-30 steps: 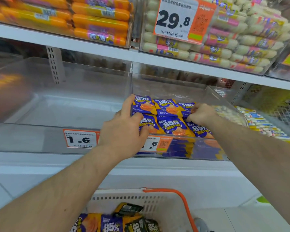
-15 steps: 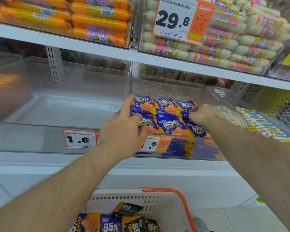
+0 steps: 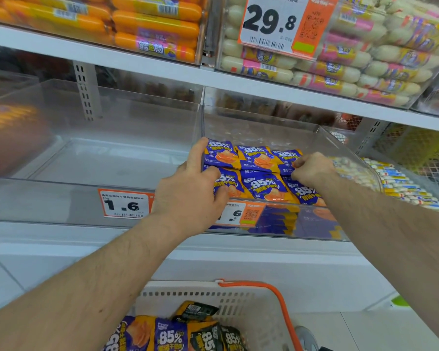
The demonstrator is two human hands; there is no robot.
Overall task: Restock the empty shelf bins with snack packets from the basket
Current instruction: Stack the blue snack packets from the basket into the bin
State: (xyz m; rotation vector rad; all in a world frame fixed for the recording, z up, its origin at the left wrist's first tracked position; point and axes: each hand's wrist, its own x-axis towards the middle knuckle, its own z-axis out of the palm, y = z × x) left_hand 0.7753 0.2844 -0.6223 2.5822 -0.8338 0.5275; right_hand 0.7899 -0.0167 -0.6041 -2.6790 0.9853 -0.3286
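Blue and orange "85%" snack packets [image 3: 262,183] lie in two rows inside a clear shelf bin [image 3: 350,148] at centre right. My left hand [image 3: 190,191] grips the left end of the rows, index finger straight along the rear packet, thumb and other fingers curled on the front left packet. My right hand [image 3: 312,169] is curled at the right end of the rows, knuckles up, pinching the edge of a packet there. Below, a white basket [image 3: 251,307] with an orange handle holds more of the same packets [image 3: 170,336]. Left of the filled bin stands a clear bin [image 3: 91,158] holding nothing.
The upper shelf [image 3: 162,69] carries bins of orange sausages [image 3: 152,26] and pale sausages [image 3: 352,64] behind a 29.8 price card [image 3: 276,24]. A 1.6 price tag [image 3: 124,203] sits on the left bin's front. Small wrapped sticks [image 3: 401,183] fill the bin at far right.
Both hands stay on the packet rows; my right hand has edged slightly left along the right end. The packets sit a little tighter together.
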